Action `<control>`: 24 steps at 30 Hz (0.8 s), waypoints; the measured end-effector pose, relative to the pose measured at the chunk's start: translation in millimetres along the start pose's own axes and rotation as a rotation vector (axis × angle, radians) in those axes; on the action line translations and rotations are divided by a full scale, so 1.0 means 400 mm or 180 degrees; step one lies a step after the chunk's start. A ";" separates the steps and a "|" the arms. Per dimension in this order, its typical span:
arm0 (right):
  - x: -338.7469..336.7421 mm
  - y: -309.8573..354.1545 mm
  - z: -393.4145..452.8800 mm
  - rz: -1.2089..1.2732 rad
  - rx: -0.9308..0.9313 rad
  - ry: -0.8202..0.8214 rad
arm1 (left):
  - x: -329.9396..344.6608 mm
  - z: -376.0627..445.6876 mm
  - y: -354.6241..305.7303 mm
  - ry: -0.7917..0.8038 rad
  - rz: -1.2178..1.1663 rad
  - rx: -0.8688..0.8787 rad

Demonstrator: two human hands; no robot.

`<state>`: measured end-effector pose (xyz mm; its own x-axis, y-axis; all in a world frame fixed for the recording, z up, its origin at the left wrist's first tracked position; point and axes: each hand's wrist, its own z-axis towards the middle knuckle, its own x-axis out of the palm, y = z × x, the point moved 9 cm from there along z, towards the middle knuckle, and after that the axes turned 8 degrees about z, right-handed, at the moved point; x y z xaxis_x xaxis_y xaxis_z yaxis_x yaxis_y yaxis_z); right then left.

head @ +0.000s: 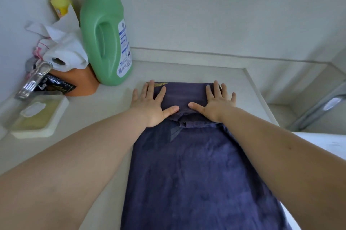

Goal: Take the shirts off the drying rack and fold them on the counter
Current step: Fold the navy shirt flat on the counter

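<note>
Could slide or bunch on the smooth counter (104, 117) if pressed unevenly, leaving the fold crooked, or slip off the near edge, with much of the navy shirt (196, 173) seemingly trailing toward the body. Lying lengthwise on the counter, far end doubled over, just right of the green detergent bottle (104, 38). Left hand (151, 104) and right hand (215, 103) both spread flat, fingers straight, pressing that fold, gripping nothing.
</note>
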<state>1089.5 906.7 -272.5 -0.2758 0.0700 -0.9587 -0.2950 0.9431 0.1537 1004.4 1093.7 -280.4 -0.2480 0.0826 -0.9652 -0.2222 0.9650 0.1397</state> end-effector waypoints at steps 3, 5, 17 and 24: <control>0.017 -0.043 -0.101 0.0162 0.0319 0.0230 | 0.036 -0.091 0.017 0.0116 -0.0235 -0.0244; 0.010 -0.083 -0.188 0.0414 0.0518 0.0171 | 0.061 -0.164 0.034 0.0187 -0.0402 -0.0357; 0.055 -0.221 -0.636 0.1296 0.0749 0.0274 | 0.068 -0.558 0.012 -0.0007 -0.1065 -0.0402; 0.102 -0.267 -0.829 0.1720 0.0589 -0.0454 | 0.135 -0.787 0.008 -0.0308 -0.1348 -0.1049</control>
<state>806.4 701.1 -248.8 -0.2131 0.5874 -0.7807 0.0212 0.8017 0.5974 693.5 1022.8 -262.7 0.0118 -0.2589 -0.9658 -0.5715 0.7909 -0.2190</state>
